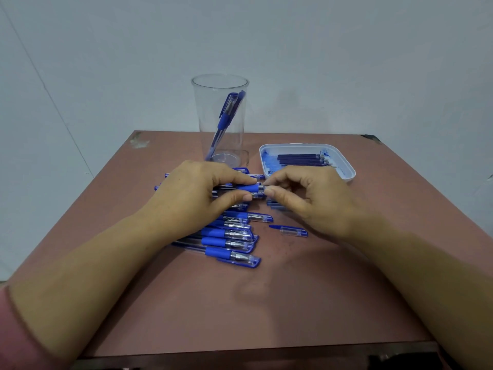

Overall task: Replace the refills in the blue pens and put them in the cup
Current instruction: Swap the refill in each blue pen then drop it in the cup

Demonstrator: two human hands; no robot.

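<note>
Done so far: clear cup (202,124) stands upper centre of frame, at the far side of the table (266,303). At least one capped blue pen (226,116) leans inside it; a second may sit behind, hard to tell through the plastic.

Left to do: a pile of pens (232,236) lies at centre frame, running from under the hands down toward lower centre. Most are capped. Judged from that, most of the job is ahead.

Refill stock: white tray (346,166) right of the cup holds a row of dark refills (301,159).

Loose part: one clear cap (290,231) with a blue clip lies alone just right of the pile, likely off the pen in hand.

Left hand (197,193): fingers and thumb curled round the held pen (249,188), thumb below and forefinger above, at or just behind its blue rubber sleeve.

Right hand (306,198): thumb and fingertips (272,192) pinched on the pen's tip end, right of the sleeve. Whether it has the nose cone or the refill itself, cannot tell.

Pen relative to grip: lies level across centre frame, above the pile, spanning both hands, which nearly touch at the sleeve's right end.

Step, as judged: taking the tip end apart or putting it back together.
</note>
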